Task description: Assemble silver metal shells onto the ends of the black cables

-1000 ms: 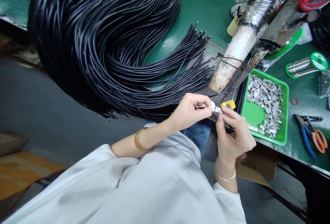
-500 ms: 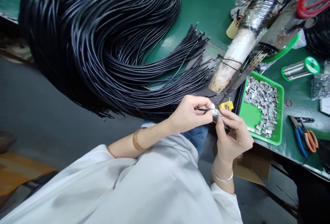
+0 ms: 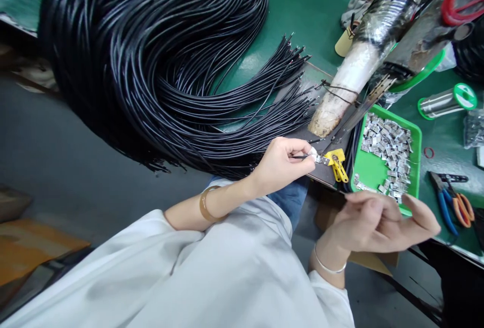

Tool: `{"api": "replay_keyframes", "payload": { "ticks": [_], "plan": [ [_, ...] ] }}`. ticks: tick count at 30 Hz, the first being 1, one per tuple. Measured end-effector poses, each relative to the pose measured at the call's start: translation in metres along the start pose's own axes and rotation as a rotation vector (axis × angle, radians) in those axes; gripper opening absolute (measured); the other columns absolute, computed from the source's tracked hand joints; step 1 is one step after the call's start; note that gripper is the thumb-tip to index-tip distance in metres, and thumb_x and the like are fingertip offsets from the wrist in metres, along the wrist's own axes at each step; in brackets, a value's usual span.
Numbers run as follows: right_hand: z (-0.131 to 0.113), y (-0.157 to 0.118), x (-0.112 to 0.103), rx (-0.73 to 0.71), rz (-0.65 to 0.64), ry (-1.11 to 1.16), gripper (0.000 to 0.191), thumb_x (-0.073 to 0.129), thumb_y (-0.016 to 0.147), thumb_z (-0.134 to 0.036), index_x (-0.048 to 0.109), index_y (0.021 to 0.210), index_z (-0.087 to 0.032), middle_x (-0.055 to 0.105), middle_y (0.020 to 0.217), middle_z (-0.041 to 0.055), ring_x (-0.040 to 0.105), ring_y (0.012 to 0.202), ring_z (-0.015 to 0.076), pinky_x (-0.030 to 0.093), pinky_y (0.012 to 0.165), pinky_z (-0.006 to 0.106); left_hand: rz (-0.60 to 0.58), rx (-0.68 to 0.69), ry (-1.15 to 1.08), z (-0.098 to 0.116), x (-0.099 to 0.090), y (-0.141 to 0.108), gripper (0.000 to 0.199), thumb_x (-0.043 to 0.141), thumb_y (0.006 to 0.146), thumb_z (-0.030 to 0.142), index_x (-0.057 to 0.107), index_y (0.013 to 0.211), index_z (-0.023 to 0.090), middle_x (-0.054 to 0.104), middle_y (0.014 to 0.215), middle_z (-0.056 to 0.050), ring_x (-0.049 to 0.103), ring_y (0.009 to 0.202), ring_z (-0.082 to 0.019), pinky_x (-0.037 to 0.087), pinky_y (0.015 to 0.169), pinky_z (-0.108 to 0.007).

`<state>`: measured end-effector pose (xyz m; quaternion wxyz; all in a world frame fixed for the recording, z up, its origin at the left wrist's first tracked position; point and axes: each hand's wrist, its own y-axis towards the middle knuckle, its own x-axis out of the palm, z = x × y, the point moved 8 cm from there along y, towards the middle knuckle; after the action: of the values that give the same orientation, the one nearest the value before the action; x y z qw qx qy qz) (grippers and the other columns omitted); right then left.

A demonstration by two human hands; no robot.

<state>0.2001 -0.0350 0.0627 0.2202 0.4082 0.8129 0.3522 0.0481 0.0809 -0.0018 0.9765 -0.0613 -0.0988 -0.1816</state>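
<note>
Right fingers (image 3: 422,218) away from connector (image 3: 324,160)

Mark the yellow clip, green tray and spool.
Yellow clip (image 3: 339,168), head view: lower arm.
Green tray (image 3: 369,171), head view: bare floor.
Spool (image 3: 441,103), head view: silver winding.

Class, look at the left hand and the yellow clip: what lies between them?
In the head view, a small silvery metal piece spans the stretch between the left hand and the yellow clip.
</note>
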Motion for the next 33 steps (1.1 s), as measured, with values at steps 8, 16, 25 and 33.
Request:
{"api": "replay_keyframes", "payload": {
  "ticks": [8,16,25,33],
  "plan": [
    [0.007,-0.017,0.038,0.032,-0.435,-0.196,0.013,0.073,0.086,-0.013,0.068,0.096,-0.02,0.079,0.108,0.0049,0.078,0.1,0.0205,0.067,0.086,0.035,-0.008,0.029,0.046,0.001,0.002,0.0,0.009,0.062,0.077,0.016,0.066,0.071,0.011,0.052,0.063,0.004,0.038,0.055,-0.004,0.035,0.051,-0.015],
    [-0.003,-0.011,0.044,-0.017,-0.417,-0.182,0.019,0.075,0.081,-0.007,0.069,0.094,-0.02,0.079,0.108,0.0049,0.078,0.099,0.0199,0.066,0.084,0.032,0.003,0.116,0.179,0.013,0.001,-0.003,0.009,0.062,0.078,0.017,0.066,0.072,0.011,0.041,0.058,0.007,0.026,0.051,-0.003,0.023,0.046,-0.017],
    [-0.008,-0.015,0.045,-0.053,-0.466,-0.236,0.017,0.073,0.083,-0.009,0.063,0.088,-0.022,0.08,0.107,0.0037,0.078,0.098,0.0196,0.066,0.083,0.031,-0.031,0.042,0.187,0.009,-0.002,-0.002,0.008,0.063,0.076,0.018,0.066,0.071,0.012,0.045,0.06,0.005,0.031,0.054,-0.005,0.031,0.049,-0.016],
    [-0.01,-0.009,0.048,-0.084,-0.444,-0.269,0.017,0.076,0.083,-0.009,0.07,0.091,-0.022,0.08,0.103,0.0027,0.078,0.094,0.0183,0.065,0.083,0.031,-0.022,0.158,0.357,0.02,0.0,-0.006,0.011,0.062,0.079,0.017,0.072,0.079,0.012,0.063,0.07,0.0,0.051,0.062,-0.007,0.043,0.054,-0.014]
  ]
}}
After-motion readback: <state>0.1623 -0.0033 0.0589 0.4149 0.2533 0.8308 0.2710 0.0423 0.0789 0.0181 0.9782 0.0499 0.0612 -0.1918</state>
